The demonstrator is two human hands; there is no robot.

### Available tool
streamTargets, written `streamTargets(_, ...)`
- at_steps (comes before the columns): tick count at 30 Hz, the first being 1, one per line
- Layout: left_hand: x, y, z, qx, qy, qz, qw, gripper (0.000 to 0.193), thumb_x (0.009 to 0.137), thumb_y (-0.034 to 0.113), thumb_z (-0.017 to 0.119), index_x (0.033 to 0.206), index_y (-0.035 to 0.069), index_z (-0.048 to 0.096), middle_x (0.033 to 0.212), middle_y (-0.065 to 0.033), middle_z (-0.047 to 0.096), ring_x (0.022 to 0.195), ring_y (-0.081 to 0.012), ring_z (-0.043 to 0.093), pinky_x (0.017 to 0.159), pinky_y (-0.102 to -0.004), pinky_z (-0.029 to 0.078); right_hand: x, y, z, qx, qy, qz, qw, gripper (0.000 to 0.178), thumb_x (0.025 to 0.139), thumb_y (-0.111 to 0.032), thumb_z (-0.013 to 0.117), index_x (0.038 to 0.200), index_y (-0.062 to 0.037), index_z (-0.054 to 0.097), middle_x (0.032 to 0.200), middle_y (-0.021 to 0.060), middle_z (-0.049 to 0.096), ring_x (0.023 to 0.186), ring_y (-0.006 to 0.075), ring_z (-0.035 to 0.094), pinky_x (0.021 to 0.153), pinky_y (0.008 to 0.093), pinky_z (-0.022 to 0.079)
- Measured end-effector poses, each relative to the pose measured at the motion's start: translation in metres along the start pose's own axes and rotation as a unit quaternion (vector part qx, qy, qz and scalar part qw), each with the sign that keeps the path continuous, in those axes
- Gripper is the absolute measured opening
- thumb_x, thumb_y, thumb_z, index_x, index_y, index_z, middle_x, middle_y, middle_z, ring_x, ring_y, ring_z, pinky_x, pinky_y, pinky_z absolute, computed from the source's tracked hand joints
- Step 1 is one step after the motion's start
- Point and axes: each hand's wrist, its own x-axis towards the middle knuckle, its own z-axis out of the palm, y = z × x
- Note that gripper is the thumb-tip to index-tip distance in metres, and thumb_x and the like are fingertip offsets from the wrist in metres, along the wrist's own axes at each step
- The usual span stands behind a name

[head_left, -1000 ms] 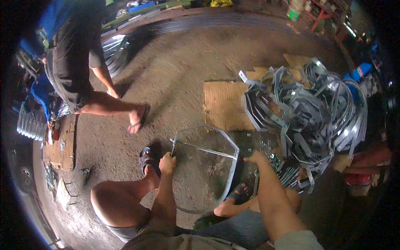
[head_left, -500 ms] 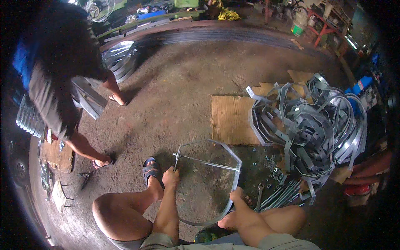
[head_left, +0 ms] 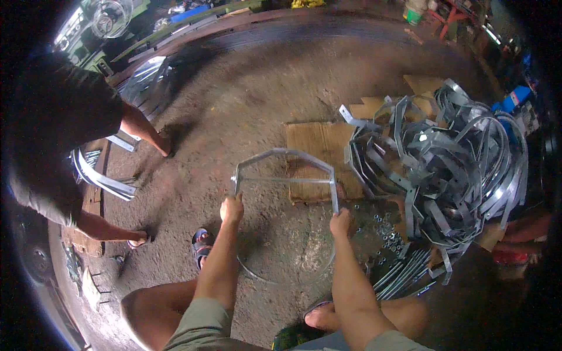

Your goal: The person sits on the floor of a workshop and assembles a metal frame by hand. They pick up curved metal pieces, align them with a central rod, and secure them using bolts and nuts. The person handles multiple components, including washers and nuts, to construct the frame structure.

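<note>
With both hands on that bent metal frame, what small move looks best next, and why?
Probably lower the metal frame flat onto the cardboard ahead. The left hand and right hand grip its two near corners, its far edge overhangs the cardboard, and loose nuts lie beside the right hand.

Your bent frame of flat grey metal strip [head_left: 285, 153] forms a many-sided arch, its angled top pointing toward twelve o'clock over the brown cardboard sheet [head_left: 313, 140]. A straight thin crossbar [head_left: 284, 180] spans it from nine to three o'clock. Below, toward six o'clock, a thin curved band [head_left: 275, 279] closes the loop above the dirt floor [head_left: 234, 99]. The frame is tilted, its lower half looks blurred.
</note>
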Motion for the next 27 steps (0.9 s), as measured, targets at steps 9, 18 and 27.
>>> streamTargets(9,-0.076,-0.010,0.038,0.057,0.114,0.139,0.982,0.070,0.084,0.044,0.065,0.139,0.008,0.042,0.144,-0.0228,0.040,0.131,-0.0404,0.039,0.108,-0.0502,0.032,-0.034,-0.066,-0.024,-0.006,-0.114,0.216,0.970,0.041,0.084,-0.025,0.067,0.121,-0.0103,0.056,0.117,0.0156,0.064,0.106,0.0369,0.061,0.089,0.0491,0.047)
streamTargets(18,-0.178,-0.050,0.058,0.044,-0.009,-0.217,0.975,0.067,0.078,0.032,0.074,0.129,0.000,0.044,0.112,-0.0258,0.062,0.102,-0.0418,0.062,0.087,-0.0477,0.050,-0.055,-0.033,-0.009,-0.016,-0.192,0.207,0.959,0.048,0.083,-0.020,0.062,0.128,-0.0054,0.052,0.122,0.0211,0.060,0.108,0.0408,0.060,0.093,0.0488,0.047)
streamTargets(27,-0.163,-0.090,0.064,-0.094,0.080,-0.021,0.992,0.032,0.081,0.020,0.062,0.103,-0.001,0.051,0.087,-0.0268,0.064,0.083,-0.0448,0.063,0.073,-0.0514,0.048,-0.040,-0.061,-0.029,0.114,-0.184,0.274,0.937,0.048,0.088,-0.025,0.060,0.126,0.0034,0.053,0.124,0.0251,0.058,0.114,0.0429,0.056,0.096,0.0475,0.046)
